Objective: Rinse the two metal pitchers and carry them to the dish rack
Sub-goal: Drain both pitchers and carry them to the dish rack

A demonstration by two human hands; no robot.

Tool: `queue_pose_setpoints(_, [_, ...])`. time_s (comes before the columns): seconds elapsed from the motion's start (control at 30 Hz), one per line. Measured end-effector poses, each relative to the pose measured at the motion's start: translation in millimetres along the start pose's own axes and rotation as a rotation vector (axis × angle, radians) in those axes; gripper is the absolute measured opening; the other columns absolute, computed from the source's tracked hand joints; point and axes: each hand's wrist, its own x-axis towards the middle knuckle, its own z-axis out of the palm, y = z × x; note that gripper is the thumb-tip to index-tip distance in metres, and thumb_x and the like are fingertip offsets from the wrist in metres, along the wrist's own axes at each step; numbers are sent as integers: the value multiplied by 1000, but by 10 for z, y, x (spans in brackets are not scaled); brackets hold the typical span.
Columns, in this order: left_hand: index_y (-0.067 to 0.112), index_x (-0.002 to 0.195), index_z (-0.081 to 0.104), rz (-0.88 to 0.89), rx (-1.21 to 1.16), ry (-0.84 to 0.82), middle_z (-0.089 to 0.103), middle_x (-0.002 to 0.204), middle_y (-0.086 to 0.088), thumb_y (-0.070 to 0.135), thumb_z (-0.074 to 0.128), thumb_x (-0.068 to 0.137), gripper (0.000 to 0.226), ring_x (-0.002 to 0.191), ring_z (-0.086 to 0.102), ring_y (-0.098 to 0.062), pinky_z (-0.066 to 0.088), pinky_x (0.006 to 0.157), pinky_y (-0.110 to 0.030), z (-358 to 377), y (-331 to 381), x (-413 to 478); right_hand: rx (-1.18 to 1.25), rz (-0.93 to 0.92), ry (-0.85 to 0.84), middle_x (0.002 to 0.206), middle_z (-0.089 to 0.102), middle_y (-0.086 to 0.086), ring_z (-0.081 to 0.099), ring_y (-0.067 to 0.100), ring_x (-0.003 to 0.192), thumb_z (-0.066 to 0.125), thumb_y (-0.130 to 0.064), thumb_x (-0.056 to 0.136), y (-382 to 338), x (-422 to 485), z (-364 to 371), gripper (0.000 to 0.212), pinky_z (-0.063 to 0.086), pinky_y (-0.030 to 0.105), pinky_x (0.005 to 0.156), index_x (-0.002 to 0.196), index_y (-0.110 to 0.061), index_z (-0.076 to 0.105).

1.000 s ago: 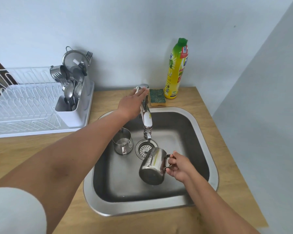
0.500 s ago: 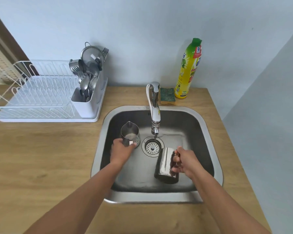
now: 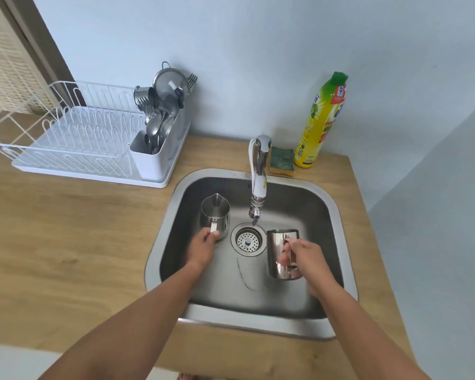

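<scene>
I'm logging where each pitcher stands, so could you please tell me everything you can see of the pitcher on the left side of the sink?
The left pitcher is shiny metal, seemingly steel, with a pointed spout facing the back wall and a flat strap handle facing the person. It stands upright, mouth open upward, on the floor of the sink, left of the drain. The left hand grips its handle. Whether it holds water cannot be told.

2 metal pitchers (image 3: 215, 215) (image 3: 281, 253), 2 hands (image 3: 203, 246) (image 3: 306, 256), 1 faucet (image 3: 258, 176), 1 sponge (image 3: 281, 158), 1 soap bottle (image 3: 321, 124), 1 dish rack (image 3: 74, 144), perhaps 6 utensils (image 3: 159, 124).
</scene>
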Motion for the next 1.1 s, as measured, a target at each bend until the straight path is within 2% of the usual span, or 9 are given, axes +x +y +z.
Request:
queue_pose_setpoints(0.1, [16, 82, 63, 50, -125, -8, 65, 80, 0, 26, 54, 96, 20, 74, 55, -14, 41, 67, -32, -46, 84, -90, 72, 21, -67, 62, 54, 5, 54, 21, 61, 43, -20, 99, -24, 38, -47, 23, 45, 35, 66, 87, -13, 62])
queue_pose_setpoints(0.23, [14, 86, 60, 26, -226, -61, 60, 70, -2, 20, 46, 101, 21, 60, 56, -11, 50, 52, -25, -140, 306, -186, 47, -28, -48, 58, 44, 2, 39, 16, 51, 49, -10, 89, -44, 133, -50, 20, 39, 27, 58, 79, -12, 66])
queue_pose_setpoints(0.4, [12, 90, 57, 67, -84, -179, 62, 75, -7, 17, 40, 102, 22, 68, 56, -18, 52, 61, -34, -270, 464, -282, -504, -395, -60, 61, 54, -8, 51, 15, 64, 54, -22, 94, -130, 217, -71, 26, 38, 29, 60, 79, -15, 74])
queue_pose_setpoints(0.47, [16, 85, 60, 163, 91, -160, 62, 71, -7, 15, 41, 100, 24, 67, 56, -20, 49, 65, -33, -313, 535, -290, -727, -473, -128, 67, 59, -6, 57, 20, 75, 55, -28, 95, -137, 240, -62, 29, 41, 31, 68, 72, -20, 69])
queue_pose_setpoints(0.53, [25, 82, 64, 339, 436, -155, 66, 74, -2, 16, 45, 99, 27, 74, 61, -21, 46, 70, -29, -359, 605, -300, -879, -518, -193, 81, 68, 0, 60, 24, 86, 56, -33, 94, -104, 248, -32, 27, 46, 33, 76, 73, -22, 68])
queue_pose_setpoints(0.67, [25, 115, 66, 728, 1294, -270, 68, 113, -2, 15, 49, 97, 27, 107, 61, -25, 50, 82, -35, -413, 637, -362, -1441, -858, -178, 110, 70, 6, 58, 27, 110, 51, -32, 95, -30, 213, 57, 24, 40, 39, 95, 100, -21, 71])
queue_pose_setpoints(0.73, [22, 120, 65, 882, 1557, -326, 68, 118, -2, 12, 51, 93, 32, 111, 58, -24, 50, 88, -38, -403, 627, -396, -1666, -972, -177, 116, 68, 7, 55, 27, 114, 51, -24, 96, 34, 195, 91, 22, 37, 41, 95, 111, -17, 66])
queue_pose_setpoints(0.9, [10, 113, 67, 1015, 1947, -379, 69, 110, -8, 6, 49, 93, 27, 102, 60, -29, 44, 89, -39, -310, 629, -528, -1954, -1093, -215, 115, 66, 10, 54, 29, 107, 53, -3, 88, 202, 122, 192, 30, 36, 42, 85, 114, -12, 64])
queue_pose_setpoints(1.1, [10, 116, 66, 975, 2046, -446, 69, 112, -9, 5, 49, 93, 29, 104, 59, -29, 47, 88, -39, -252, 557, -606, -1940, -1042, -251, 116, 66, 11, 55, 29, 110, 53, -5, 89, 311, 105, 259, 30, 38, 41, 89, 115, -11, 64])
